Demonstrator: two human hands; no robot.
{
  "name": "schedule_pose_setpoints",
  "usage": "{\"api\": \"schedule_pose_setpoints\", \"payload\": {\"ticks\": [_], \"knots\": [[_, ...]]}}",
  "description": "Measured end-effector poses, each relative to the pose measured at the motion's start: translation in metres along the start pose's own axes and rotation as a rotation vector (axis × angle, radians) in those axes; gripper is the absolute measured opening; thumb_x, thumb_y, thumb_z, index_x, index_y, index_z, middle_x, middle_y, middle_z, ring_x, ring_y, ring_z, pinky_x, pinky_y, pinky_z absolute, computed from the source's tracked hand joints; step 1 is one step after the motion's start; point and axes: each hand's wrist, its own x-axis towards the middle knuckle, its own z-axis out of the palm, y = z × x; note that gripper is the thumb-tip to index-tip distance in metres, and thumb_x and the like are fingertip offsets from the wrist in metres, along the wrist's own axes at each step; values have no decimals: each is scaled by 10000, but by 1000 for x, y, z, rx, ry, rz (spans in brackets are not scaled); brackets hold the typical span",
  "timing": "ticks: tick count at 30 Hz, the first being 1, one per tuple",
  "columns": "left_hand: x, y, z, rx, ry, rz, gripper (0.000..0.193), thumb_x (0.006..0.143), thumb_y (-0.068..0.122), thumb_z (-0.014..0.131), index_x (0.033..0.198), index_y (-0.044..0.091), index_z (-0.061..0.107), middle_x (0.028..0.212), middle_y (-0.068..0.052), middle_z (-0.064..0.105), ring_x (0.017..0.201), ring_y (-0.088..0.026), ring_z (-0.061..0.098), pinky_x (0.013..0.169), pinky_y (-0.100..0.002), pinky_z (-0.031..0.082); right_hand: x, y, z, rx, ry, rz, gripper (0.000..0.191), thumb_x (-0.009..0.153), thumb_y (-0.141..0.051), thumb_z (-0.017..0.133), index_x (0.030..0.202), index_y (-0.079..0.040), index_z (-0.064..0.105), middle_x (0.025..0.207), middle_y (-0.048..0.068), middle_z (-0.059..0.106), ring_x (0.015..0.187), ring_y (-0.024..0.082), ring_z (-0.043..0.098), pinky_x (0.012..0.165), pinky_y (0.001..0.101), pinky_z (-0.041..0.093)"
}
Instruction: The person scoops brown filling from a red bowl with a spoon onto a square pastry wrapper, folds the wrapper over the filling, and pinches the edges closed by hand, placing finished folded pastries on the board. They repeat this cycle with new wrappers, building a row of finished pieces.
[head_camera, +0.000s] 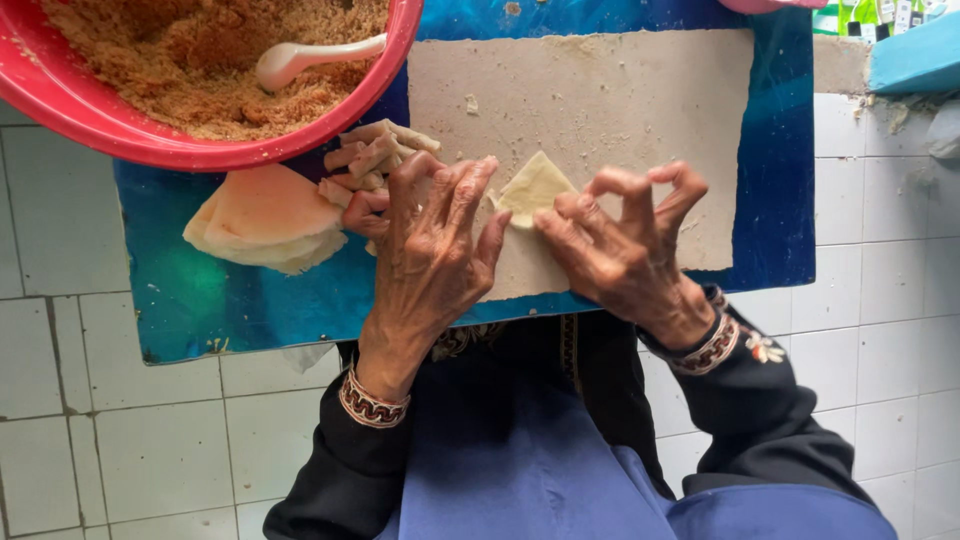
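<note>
The dough sheet looks soft, pale and matt, like the stacked wrappers. It lies on a rough, floury, dull board over glossy blue plastic sheeting. The red bowl is shiny smooth plastic holding coarse, crumbly filling and a smooth white plastic spoon. The floor tiles are glazed white.

A pale folded dough wrapper lies flat on the floured board.

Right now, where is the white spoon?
In the head view, the white spoon sits at the upper left, lying on the brown crumbly filling inside the red bowl, above the stack of wrappers.
</note>
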Motion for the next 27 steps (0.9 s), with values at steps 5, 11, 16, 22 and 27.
{"api": "schedule_pose_setpoints", "payload": {"ticks": [5,11,16,22,27], "knots": [[-1,-1,1,-6,-31,16,550,880,198,762,1375,58,568,1278,-87,631,1256,-342,479,1108,-436,417,3,-10,-12,95,-31,89,191,921,-243,854,1082,-164,791,1038,-49,737,1073,230,568,1014,547,220],[2,-4,-2,-29,-10,-3,437,876,210,732,1277,63,637,1259,-89,624,1298,-334,468,1105,-451,413,67,10,-58,270,-8,156,233,853,-83,885,1046,-141,769,972,13,717,1100,288,571,1040,445,286],[2,-8,-7,1,32,14,250,839,225,742,1054,100,713,1166,-27,647,1258,-307,484,1002,-568,383,159,25,-43,537,-143,186,104,991,-157,744,1076,-216,733,1044,-25,690,1101,190,615,1024,445,413],[3,-13,-2,135,59,43,153,939,261,700,956,110,721,1122,-16,657,1308,-295,468,1036,-626,361,257,12,37,199,-110,-291,127,832,-364,773,878,-246,787,930,-49,703,1136,268,550,967,695,247],[-4,-16,-1,97,136,36,156,924,264,684,938,112,713,1119,-18,654,1320,-282,455,995,-639,352,273,-3,57,-28,-306,-259,190,774,-384,775,748,-196,784,826,-10,692,1117,338,533,901,688,299]]}}
